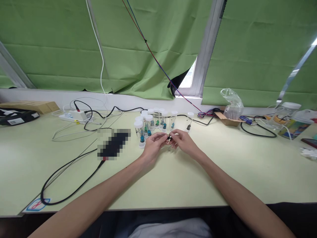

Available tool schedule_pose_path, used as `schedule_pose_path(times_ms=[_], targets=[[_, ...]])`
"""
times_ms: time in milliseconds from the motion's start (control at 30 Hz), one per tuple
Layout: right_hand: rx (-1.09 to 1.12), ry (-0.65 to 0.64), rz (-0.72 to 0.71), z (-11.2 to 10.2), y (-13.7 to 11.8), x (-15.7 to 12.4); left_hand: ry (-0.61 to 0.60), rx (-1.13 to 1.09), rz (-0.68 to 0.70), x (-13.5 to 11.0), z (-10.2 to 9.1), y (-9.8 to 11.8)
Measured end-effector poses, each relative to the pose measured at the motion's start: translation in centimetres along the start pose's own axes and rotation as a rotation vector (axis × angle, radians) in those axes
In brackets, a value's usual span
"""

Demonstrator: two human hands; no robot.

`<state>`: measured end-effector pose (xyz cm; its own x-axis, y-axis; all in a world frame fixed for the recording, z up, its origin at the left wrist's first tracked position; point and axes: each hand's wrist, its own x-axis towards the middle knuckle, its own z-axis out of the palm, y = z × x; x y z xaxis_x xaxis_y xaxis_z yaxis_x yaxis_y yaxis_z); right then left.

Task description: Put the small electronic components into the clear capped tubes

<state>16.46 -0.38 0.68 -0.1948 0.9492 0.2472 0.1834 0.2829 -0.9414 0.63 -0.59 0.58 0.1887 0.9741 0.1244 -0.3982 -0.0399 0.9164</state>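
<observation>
Over the table, my left hand [154,144] and my right hand [185,141] meet, fingertips closed on a small black piece [169,137]. A thin, light rod seems to reach from it toward the left, above my left fingers. The piece is too small and too covered by fingers for its exact kind to show. Just beyond my left hand stand several clear tubes [139,132] with white caps, holding blue or green parts. Another capped tube [189,120] with a dark part inside stands apart, behind my right hand.
A pixelated dark device [114,143] lies to the left, a black cable [71,162] looping from it. Farther back are a white power strip [74,115] and a cardboard box [37,106]. At right are an open carton [229,119], a plastic bag [232,104] and a clear jar [282,115].
</observation>
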Motion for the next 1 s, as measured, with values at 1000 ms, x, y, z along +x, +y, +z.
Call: schedule_pose_path(times_ms=[1000], targets=[[-0.032,0.034,-0.029,-0.02,-0.46,-0.33,0.081,0.000,-0.018,0.12,0.15,0.48]])
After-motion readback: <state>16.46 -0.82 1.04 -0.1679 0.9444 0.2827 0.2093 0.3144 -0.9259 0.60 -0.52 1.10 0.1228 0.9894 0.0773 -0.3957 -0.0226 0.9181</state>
